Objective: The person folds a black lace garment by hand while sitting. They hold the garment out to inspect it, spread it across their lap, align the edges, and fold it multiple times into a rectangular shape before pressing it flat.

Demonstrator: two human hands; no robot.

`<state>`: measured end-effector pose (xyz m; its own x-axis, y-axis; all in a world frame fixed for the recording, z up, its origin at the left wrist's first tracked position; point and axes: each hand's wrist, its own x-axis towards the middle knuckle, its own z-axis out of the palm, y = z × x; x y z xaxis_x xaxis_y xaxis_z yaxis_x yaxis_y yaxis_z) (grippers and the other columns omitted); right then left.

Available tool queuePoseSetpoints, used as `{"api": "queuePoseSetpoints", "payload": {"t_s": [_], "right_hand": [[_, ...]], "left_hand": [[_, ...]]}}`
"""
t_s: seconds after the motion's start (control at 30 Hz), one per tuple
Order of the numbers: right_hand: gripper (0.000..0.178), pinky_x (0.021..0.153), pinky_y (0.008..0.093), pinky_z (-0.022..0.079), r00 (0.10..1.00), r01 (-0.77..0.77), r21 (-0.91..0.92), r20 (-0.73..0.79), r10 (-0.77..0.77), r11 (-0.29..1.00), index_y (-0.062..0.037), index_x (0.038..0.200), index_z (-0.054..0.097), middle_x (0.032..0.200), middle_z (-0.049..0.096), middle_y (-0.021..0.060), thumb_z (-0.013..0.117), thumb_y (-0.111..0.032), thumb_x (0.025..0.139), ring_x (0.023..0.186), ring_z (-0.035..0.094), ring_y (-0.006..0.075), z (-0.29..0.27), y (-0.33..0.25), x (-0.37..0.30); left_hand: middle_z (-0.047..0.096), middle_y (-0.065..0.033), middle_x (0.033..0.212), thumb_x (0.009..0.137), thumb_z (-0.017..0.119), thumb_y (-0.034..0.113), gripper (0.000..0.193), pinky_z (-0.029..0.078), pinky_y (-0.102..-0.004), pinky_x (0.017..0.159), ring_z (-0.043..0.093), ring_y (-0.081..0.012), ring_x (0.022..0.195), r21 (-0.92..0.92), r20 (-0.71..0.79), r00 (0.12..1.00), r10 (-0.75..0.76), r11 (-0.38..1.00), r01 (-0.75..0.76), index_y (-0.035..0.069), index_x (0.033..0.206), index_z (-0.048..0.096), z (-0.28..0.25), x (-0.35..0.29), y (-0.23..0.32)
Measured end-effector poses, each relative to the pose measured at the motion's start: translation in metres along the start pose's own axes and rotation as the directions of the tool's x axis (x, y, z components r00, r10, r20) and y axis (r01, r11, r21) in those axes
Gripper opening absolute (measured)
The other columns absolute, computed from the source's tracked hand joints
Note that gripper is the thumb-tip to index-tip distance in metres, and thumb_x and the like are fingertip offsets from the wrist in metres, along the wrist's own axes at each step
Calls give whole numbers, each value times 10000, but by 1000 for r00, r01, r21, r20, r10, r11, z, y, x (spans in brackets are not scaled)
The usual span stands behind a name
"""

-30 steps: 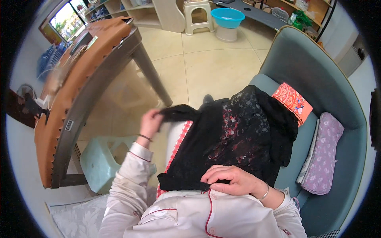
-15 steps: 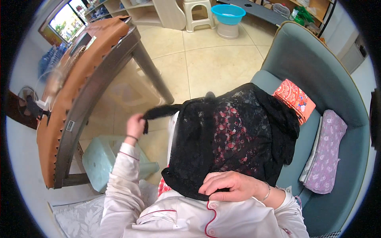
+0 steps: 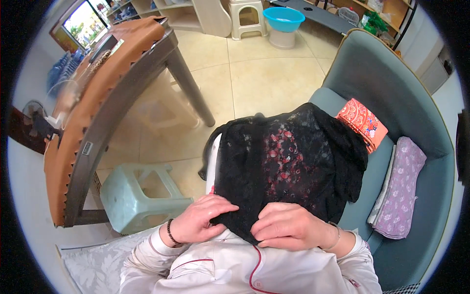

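Pinching black cloth (image 3: 293,161) with right fingers (image 3: 274,219), left hand (image 3: 201,218) touching it

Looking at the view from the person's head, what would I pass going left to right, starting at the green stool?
Pale green stool → left hand → black cloth with a red pattern, the right hand at its near edge → orange-red folded cloth → purple folded cloth.

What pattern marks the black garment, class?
The black garment shows red and grey flower-like patches; head view.
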<state>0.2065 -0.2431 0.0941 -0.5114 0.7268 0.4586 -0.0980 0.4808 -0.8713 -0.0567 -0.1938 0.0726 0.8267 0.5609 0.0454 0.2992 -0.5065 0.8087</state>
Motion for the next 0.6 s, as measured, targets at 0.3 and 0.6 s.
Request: {"api": "queuePoseSetpoints", "payload": {"t_s": [0.3,0.6], "right_hand": [[154,565,289,455,981,58,-600,-113,-157,798,-46,840,686,759,636,29,708,-118,706,646,579,186,-23,-44,-13],[123,586,296,494,985,155,-213,107,-134,965,-42,867,703,880,649,61,720,-106,763,704,612,206,-13,-58,-18]], "left_hand": [[554,-78,816,579,658,-6,376,462,-308,628,571,-240,740,383,-376,921,98,922,59,82,942,697,-53,-18,26],[589,-73,860,769,740,144,226,472,-327,658,582,-248,743,19,264,965,7,1000,-12,49,964,678,-94,-49,46]]}}
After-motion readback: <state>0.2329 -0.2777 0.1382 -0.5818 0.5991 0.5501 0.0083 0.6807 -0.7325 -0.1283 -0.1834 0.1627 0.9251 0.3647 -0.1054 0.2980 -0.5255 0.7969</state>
